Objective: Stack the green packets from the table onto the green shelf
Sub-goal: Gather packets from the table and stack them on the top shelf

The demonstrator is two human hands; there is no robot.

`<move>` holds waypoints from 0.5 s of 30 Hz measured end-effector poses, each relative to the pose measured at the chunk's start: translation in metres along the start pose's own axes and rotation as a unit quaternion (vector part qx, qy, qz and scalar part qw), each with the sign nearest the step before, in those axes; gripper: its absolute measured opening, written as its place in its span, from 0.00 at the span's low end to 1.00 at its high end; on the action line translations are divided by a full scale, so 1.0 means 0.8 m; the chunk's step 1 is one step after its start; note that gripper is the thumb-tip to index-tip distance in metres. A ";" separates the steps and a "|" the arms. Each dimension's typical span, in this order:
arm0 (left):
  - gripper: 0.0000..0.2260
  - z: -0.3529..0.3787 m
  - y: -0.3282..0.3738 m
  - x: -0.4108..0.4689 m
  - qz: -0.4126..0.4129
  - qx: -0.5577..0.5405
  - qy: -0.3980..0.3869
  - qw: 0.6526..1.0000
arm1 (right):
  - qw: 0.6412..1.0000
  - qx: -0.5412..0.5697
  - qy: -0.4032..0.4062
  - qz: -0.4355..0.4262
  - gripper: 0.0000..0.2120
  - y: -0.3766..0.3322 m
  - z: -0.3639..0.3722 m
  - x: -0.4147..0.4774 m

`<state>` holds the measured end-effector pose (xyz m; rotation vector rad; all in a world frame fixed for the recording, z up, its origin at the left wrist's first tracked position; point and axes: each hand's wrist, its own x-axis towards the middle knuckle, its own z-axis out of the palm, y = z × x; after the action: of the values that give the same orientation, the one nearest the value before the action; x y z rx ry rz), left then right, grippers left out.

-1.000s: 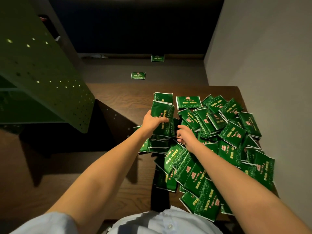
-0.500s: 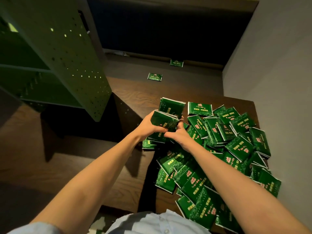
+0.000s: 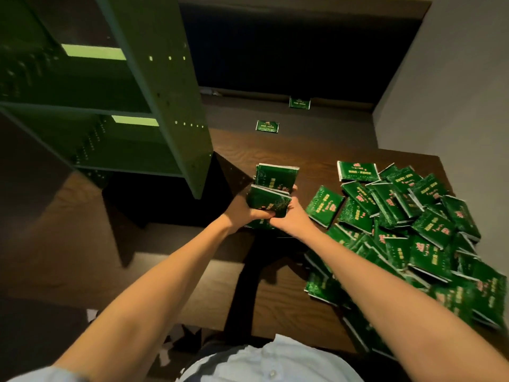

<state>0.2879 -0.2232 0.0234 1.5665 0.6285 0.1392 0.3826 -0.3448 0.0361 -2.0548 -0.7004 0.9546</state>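
Note:
Both hands hold a bundle of green packets (image 3: 271, 194) above the left part of the dark wooden table (image 3: 275, 150). My left hand (image 3: 242, 212) grips the bundle from the left, my right hand (image 3: 292, 216) from the right and below. A heap of several green packets (image 3: 407, 224) with red and gold print covers the table's right side. The green metal shelf (image 3: 154, 106) stands to the upper left, its boards bare as far as I can see.
Two stray green packets lie on the floor beyond the table, one nearer (image 3: 267, 126) and one by the dark far wall (image 3: 299, 102). A grey wall (image 3: 454, 78) closes the right side. Wooden floor lies below the shelf.
Both hands have closed round a bundle of packets and lifted it off the heap, moving it left toward the shelf. The view has turned left, showing more of the shelf.

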 end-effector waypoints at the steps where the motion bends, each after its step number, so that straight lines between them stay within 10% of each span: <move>1: 0.28 -0.015 -0.003 -0.008 0.000 0.004 0.016 1.000 | 1.000 -0.005 0.005 -0.015 0.40 -0.006 0.018 0.001; 10: 0.38 -0.161 -0.062 -0.084 0.037 0.037 -0.048 0.998 | 0.998 -0.028 0.009 -0.053 0.37 -0.033 0.174 -0.013; 15: 0.44 -0.186 -0.116 -0.112 -0.025 0.065 -0.091 0.993 | 0.993 -0.017 -0.097 -0.069 0.60 -0.028 0.213 -0.030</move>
<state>0.1169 -0.1362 -0.0226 1.6648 0.5402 -0.0838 0.2284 -0.2810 -0.0113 -1.9316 -0.9536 1.0768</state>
